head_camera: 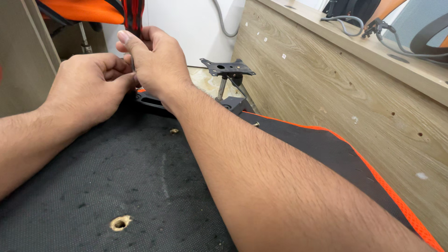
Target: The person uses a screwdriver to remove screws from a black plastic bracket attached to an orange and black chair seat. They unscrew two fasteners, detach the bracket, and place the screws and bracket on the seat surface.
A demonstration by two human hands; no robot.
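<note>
While both hands meet in the upper left of the frame, the right hand [154, 58] is closed around the red-and-black handle of a screwdriver [133, 16], fingers wrapped tight and the handle standing nearly upright above the knuckles. The left hand [91, 86] sits just beside it, its grip curled in against the tool's thin metal shaft; what the fingertips pinch is hidden behind the right hand. Both hands work at the far edge of a black fabric-covered chair seat underside with orange trim [140, 186], which fills the lower half of the frame. A bare round hole in that fabric [120, 223] shows pale wood at lower left, and a smaller fixing point [174, 131] lies near the forearms. A black metal mounting plate on a post [227, 68] stands just right of the hands. A light wood-grain panel [336, 88] runs along the right, with grey cables [345, 23] on top.
</note>
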